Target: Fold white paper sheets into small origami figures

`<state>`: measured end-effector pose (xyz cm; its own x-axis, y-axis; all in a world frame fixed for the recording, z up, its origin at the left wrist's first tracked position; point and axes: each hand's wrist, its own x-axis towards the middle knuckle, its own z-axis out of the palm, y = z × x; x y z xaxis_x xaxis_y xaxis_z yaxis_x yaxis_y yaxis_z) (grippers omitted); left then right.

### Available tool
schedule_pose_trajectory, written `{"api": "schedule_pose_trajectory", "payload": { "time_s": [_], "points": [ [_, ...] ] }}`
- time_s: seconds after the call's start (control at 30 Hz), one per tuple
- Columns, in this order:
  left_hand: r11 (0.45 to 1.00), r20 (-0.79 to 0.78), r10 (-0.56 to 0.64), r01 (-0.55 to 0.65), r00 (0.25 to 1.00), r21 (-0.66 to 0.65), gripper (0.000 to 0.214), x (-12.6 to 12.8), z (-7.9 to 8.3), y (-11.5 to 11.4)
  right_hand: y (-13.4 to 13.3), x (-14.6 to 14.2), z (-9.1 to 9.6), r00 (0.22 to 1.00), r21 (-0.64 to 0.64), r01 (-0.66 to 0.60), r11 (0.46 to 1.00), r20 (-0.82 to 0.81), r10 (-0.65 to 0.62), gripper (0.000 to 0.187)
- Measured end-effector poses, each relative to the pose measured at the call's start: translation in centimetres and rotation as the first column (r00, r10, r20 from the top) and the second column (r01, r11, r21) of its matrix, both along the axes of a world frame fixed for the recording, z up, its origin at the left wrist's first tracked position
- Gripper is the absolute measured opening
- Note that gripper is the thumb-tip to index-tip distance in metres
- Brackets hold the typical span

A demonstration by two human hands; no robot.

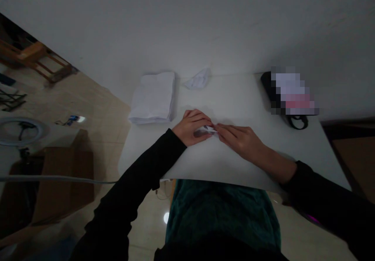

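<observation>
**White tabletop point(234, 97) in dim light, small folded paper point(208, 130) pinched between two hands**

Tiled floor point(108, 124) shows past the table's left edge, with a ring light point(20, 132), a cardboard box point(63, 175) and a wooden stool point(32, 56) down there. The person sits at the near edge, in a teal top point(222, 214) and black sleeves point(137, 183).

Both forearms angle in from the sides, so the hands meet near the middle of the table. The left hand point(191, 127) is curled, its fingers point(199, 116) closed narrowly around the paper's left end. The right hand point(238, 140) lies flatter, with its fingertips point(218, 129) reaching in to the paper's right end. The paper sits in the small gap between them, mostly hidden, with only a few white creased edges and a dark mark showing. Holding it from both ends probably keeps it steady and its layers together, while the table lends support beneath.

Farther off, a squared stack of white paper point(152, 97) sits left of the hands, and a crumpled white scrap point(199, 79) lies beyond them. To the right, a black case point(266, 83) sits under a pixelated patch, with a loop of black cord point(299, 122) beside it. Both are out of easy reach of the fingers, which leaves the working area open.
</observation>
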<state>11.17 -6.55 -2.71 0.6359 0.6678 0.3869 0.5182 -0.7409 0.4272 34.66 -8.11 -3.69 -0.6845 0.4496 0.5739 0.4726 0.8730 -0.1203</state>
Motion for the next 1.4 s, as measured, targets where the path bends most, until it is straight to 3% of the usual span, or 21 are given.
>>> {"api": "schedule_pose_trajectory", "payload": {
  "time_s": [0.1, 0.2, 0.3, 0.4, 0.57, 0.73, 0.83, 0.9, 1.03, 1.07, 1.13, 1.2, 1.27, 1.33, 1.4],
  "points": [
    [0.999, 0.195, 0.051, -0.046, 0.979, -0.028, 0.021, 1.0, 0.1, 0.1, 0.0, -0.1, 0.6, 0.981, -0.151, 0.046, 0.987, -0.180, -0.074, 0.025],
    [0.985, 0.351, 0.169, -0.148, 0.921, -0.087, 0.028, 2.3, 0.4, -0.2, -0.1, -0.3, 1.3, 0.924, -0.224, 0.088, 0.971, -0.345, -0.163, 0.024],
    [0.965, 0.414, 0.257, -0.207, 0.873, -0.163, 0.034, 3.5, 0.8, -0.9, -0.4, -0.5, 1.8, 0.869, -0.317, 0.113, 0.942, -0.428, -0.249, 0.030],
    [0.956, 0.466, 0.273, -0.184, 0.842, -0.227, 0.035, 4.2, 1.1, -1.3, -0.4, -0.8, 2.1, 0.808, -0.461, 0.081, 0.884, -0.488, -0.329, 0.021],
    [0.935, 0.468, 0.294, -0.148, 0.833, -0.322, 0.040, 4.5, 1.4, -1.6, 0.0, -1.1, 1.9, 0.685, -0.672, -0.117, 0.731, -0.588, -0.430, 0.020],
    [0.921, 0.367, 0.292, -0.155, 0.883, -0.358, 0.040, 4.0, 1.5, -1.4, 0.7, -0.8, 1.7, 0.708, -0.816, -0.292, 0.499, -0.536, -0.461, 0.020],
    [0.902, 0.341, 0.310, -0.160, 0.887, -0.402, 0.042, 3.9, 1.3, -1.3, 0.9, -0.7, 1.6, 0.699, -0.843, -0.356, 0.404, -0.527, -0.483, 0.020],
    [0.862, 0.405, 0.374, -0.152, 0.835, -0.483, 0.035, 4.2, 1.0, -1.2, 0.9, -0.8, 1.4, 0.637, -0.846, -0.369, 0.386, -0.532, -0.558, 0.021],
    [0.734, 0.518, 0.470, 0.009, 0.715, -0.679, 0.041, 4.9, 0.1, -1.1, 1.0, -0.9, 1.2, 0.491, -0.829, -0.353, 0.433, -0.558, -0.669, 0.017],
    [0.712, 0.520, 0.480, 0.032, 0.707, -0.701, 0.040, 4.9, -0.1, -1.0, 1.0, -0.7, 1.2, 0.502, -0.837, -0.343, 0.427, -0.547, -0.670, 0.017],
    [0.704, 0.510, 0.478, 0.035, 0.715, -0.709, 0.036, 4.8, -0.4, -0.9, 1.3, -0.3, 1.3, 0.604, -0.868, -0.324, 0.377, -0.497, -0.624, 0.017],
    [0.731, 0.484, 0.441, 0.010, 0.756, -0.682, 0.033, 4.5, -0.4, -0.8, 1.7, 0.3, 1.5, 0.744, -0.900, -0.307, 0.311, -0.430, -0.511, 0.020],
    [0.768, 0.444, 0.392, -0.020, 0.806, -0.640, 0.029, 4.1, -0.2, -0.8, 1.9, 0.9, 1.7, 0.838, -0.916, -0.288, 0.280, -0.383, -0.390, 0.028],
    [0.800, 0.427, 0.377, -0.057, 0.822, -0.597, 0.029, 3.8, 0.1, -0.8, 2.0, 1.2, 1.7, 0.854, -0.916, -0.282, 0.285, -0.375, -0.360, 0.036],
    [0.814, 0.460, 0.383, -0.057, 0.801, -0.578, 0.039, 3.9, 0.4, -0.9, 2.0, 1.3, 1.5, 0.806, -0.908, -0.297, 0.294, -0.404, -0.433, 0.038]
  ]
}}
